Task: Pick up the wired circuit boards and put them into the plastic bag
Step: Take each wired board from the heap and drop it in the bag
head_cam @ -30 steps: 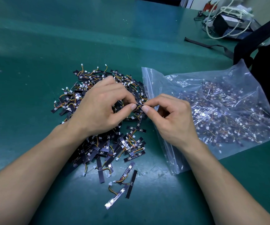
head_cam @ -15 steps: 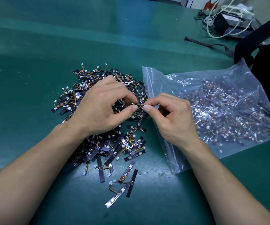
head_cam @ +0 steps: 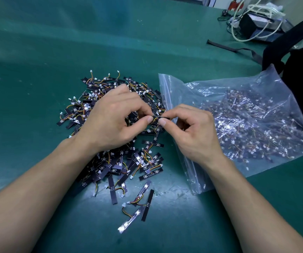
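A heap of small black wired circuit boards (head_cam: 114, 161) with orange and yellow wires and white plugs lies on the green table. To its right lies a clear plastic bag (head_cam: 247, 125), its zip mouth toward the heap, holding many more boards. Above the heap's right edge, my left hand (head_cam: 114, 121) and my right hand (head_cam: 192, 130) each pinch an end of one wired circuit board (head_cam: 156, 116) between thumb and forefinger, just in front of the bag's mouth. A few loose boards (head_cam: 137, 207) lie nearer to me.
A black bag with straps (head_cam: 302, 70) stands at the right edge behind the plastic bag. A dark box with white cables (head_cam: 256, 21) sits at the far right. The green mat (head_cam: 55, 52) stretches left and back.
Both hands stay almost in place, pinching the same board; the fingertips have shifted only slightly.
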{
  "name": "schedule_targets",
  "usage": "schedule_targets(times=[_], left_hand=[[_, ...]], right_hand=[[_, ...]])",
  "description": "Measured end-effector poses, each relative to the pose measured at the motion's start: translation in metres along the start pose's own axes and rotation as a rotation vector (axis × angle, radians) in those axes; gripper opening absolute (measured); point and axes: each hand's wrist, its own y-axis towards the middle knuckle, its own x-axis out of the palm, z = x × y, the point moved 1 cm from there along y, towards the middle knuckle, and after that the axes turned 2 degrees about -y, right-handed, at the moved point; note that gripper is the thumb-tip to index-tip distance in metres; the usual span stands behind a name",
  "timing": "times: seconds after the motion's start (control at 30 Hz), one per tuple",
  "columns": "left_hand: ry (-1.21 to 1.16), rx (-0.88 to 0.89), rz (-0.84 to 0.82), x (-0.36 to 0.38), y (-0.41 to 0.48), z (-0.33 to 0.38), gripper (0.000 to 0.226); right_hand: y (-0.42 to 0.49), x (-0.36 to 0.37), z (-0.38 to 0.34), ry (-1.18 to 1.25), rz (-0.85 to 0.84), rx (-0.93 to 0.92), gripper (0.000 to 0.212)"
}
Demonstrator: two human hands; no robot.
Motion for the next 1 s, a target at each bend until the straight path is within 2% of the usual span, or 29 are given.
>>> schedule_targets(times=[0.17, 0.27, 0.43, 0.5, 0.57, 0.67, 0.8, 1.0], left_hand=[[-0.014, -0.011, 0.001, -0.001, -0.001, -0.001, 0.011], [-0.001, -0.029, 0.008, -0.001, -0.001, -0.002, 0.012], [0.015, -0.066, 0.028, -0.003, -0.001, -0.004, 0.015], [0.013, -0.093, 0.027, -0.003, -0.001, -0.005, 0.018], [0.016, -0.117, 0.022, -0.004, -0.001, -0.005, 0.021], [0.017, -0.154, 0.022, -0.006, -0.001, -0.004, 0.023], [-0.005, -0.266, 0.015, -0.006, 0.008, 0.0, 0.022], [0.059, -0.407, -0.162, 0.019, 0.038, 0.022, 0.016]], right_hand=[[0.0, 0.0, -0.002, 0.006, -0.009, 0.038, 0.002], [0.0, -0.003, -0.001, -0.018, 0.002, 0.077, 0.011], [0.003, -0.013, 0.012, -0.205, -0.028, 0.203, 0.039], [0.003, -0.015, 0.015, -0.291, -0.058, 0.258, 0.042], [0.003, -0.016, 0.017, -0.333, -0.077, 0.301, 0.036], [0.005, -0.019, 0.016, -0.27, 0.005, 0.349, 0.02], [0.008, -0.023, 0.015, -0.112, 0.135, 0.391, 0.021], [0.01, -0.028, 0.009, -0.008, 0.295, 0.362, 0.024]])
